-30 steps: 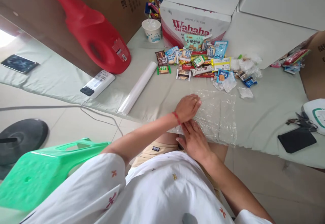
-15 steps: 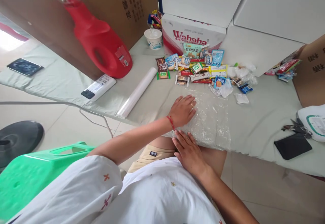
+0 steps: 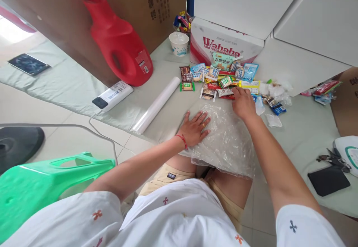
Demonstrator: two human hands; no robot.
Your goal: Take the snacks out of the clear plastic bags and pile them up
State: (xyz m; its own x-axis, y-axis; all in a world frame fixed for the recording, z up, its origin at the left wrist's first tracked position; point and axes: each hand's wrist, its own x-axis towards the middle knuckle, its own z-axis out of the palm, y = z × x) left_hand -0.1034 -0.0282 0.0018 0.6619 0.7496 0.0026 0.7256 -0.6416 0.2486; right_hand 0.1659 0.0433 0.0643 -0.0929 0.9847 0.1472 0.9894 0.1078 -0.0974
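Note:
A sheet of clear plastic film (image 3: 223, 142) lies wrinkled on the cloth-covered table, and its near edge hangs over my legs. My left hand (image 3: 195, 129), with a ring and a red string bracelet, rests flat on its left part, fingers spread. Over the film's far edge, my right hand (image 3: 244, 103) reaches to the pile of wrapped snacks. Its fingertips are by the right end of a white snack bar (image 3: 224, 92); whether they touch it is unclear. Close by are a yellow packet (image 3: 250, 86), a green packet (image 3: 225, 81) and a chocolate-brown packet (image 3: 185, 74).
A white roll (image 3: 157, 105), a white device (image 3: 113, 96) and a red jug (image 3: 123, 53) stand or lie left. Behind the snacks are a Wahaba-style carton (image 3: 201, 40) and paper cup (image 3: 179, 44). Crumpled clear wrappers (image 3: 275, 90), a black pouch (image 3: 328, 180) and keys (image 3: 331, 157) lie right.
My right hand has moved from the film's near edge by my lap forward to the snack pile. My left hand stays on the film, fingers more spread. The film's near edge hangs lower.

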